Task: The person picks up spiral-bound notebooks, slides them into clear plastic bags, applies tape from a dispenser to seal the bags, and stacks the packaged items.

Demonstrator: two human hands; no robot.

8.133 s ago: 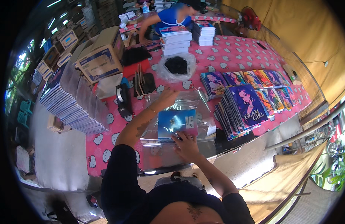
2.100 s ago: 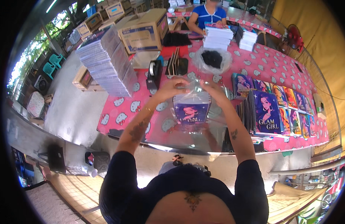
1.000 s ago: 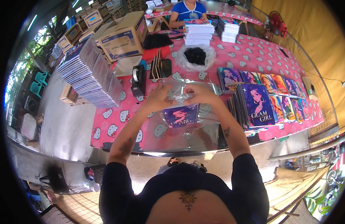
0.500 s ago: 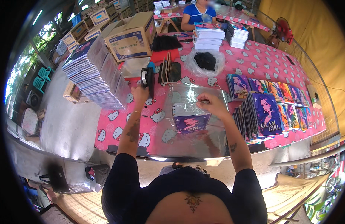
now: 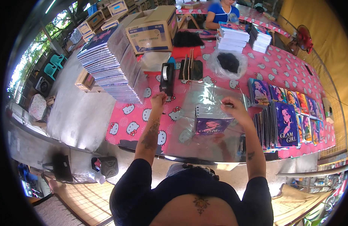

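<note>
A spiral notebook with a purple illustrated cover [image 5: 213, 125] lies in front of me, its white top part under clear plastic. It rests on a clear sheet or board [image 5: 183, 141] over the table. My right hand [image 5: 236, 109] hovers at the notebook's upper right corner, fingers bent inward; whether they grip film or tape I cannot make out. My left hand [image 5: 159, 99] is closed at the near end of a black tape dispenser [image 5: 167, 84] holding a roll of tape. Anything between its fingertips is too small to name.
Wrapped notebooks form a tall stack [image 5: 110, 69] at left, beside a cardboard box [image 5: 153, 35]. Further notebooks [image 5: 287, 124] lie at right. Behind are a black stand with upright dividers [image 5: 191, 69], a plastic bag with black contents [image 5: 227, 63], book stacks [image 5: 233, 39] and a seated person [image 5: 222, 17].
The view has swung left, so everything sits further right. My left hand has shifted from the dispenser's left side to its near end. My right hand stays by the notebook's top corner.
</note>
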